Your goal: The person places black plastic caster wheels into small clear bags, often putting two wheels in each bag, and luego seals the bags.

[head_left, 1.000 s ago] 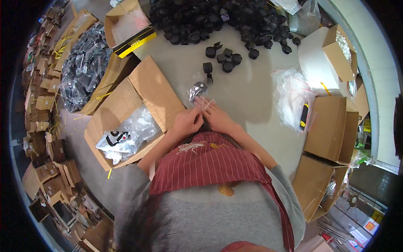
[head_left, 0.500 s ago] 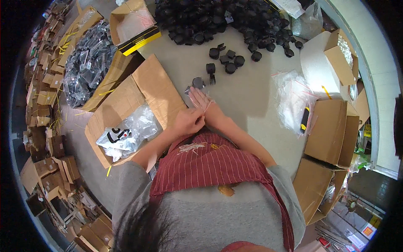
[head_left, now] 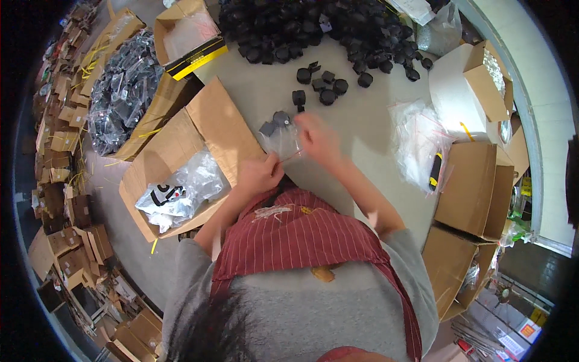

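A clear zip bag (head_left: pixel 282 143) with a red seal line lies on the grey table top in front of me. Inside its far end sit black plastic parts (head_left: pixel 281 119), rounded and blocky. My left hand (head_left: pixel 261 174) is closed on the near edge of the bag, by the seal. Along the bag's right side is my right hand (head_left: pixel 321 140), smeared by motion, so its finger grip is unclear. Just beyond, several loose black parts (head_left: pixel 327 96) lie apart from the large heap of the same parts (head_left: pixel 313 27) at the back.
At left, an open cardboard box (head_left: pixel 220 120) holds plastic bags, beside a carton of bagged black parts (head_left: pixel 123 90). A small box of clear bags (head_left: pixel 192 36) stands behind. To the right lie flat clear bags (head_left: pixel 416 145), a yellow-black cutter (head_left: pixel 435 172) and cardboard boxes (head_left: pixel 467 190).
My right hand has lifted off the bag and shifted right, uncovering the bag and its black parts. My left hand has moved slightly left, to the bag's near edge.
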A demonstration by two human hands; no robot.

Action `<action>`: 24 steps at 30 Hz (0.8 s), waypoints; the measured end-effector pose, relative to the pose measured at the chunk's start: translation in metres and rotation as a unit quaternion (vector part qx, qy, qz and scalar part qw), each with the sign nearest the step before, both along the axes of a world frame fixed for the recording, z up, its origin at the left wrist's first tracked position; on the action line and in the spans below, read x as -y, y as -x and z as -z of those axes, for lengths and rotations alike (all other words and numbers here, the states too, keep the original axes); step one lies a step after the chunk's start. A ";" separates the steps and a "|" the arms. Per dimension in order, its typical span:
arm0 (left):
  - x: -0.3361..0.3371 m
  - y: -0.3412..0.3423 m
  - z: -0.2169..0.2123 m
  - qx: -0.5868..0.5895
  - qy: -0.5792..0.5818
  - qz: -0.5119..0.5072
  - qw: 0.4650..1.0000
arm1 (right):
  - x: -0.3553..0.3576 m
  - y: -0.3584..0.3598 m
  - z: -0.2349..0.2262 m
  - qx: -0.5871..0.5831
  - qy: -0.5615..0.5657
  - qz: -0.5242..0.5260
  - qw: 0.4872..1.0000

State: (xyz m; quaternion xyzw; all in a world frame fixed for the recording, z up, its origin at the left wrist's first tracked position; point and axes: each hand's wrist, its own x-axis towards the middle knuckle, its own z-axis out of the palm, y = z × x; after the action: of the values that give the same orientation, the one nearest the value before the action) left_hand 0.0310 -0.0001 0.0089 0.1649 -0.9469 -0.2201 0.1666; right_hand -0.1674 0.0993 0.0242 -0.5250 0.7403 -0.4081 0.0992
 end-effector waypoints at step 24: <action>-0.025 0.023 -0.002 -0.025 -0.117 -0.074 0.990 | -0.070 0.023 -0.038 0.627 -0.065 0.032 0.775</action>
State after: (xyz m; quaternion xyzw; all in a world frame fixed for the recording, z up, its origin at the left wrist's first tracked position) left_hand 0.0085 0.0252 0.0106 0.2477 -0.8955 -0.3198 0.1853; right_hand -0.1904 0.1694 0.0623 -0.1207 0.5552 -0.6006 0.5626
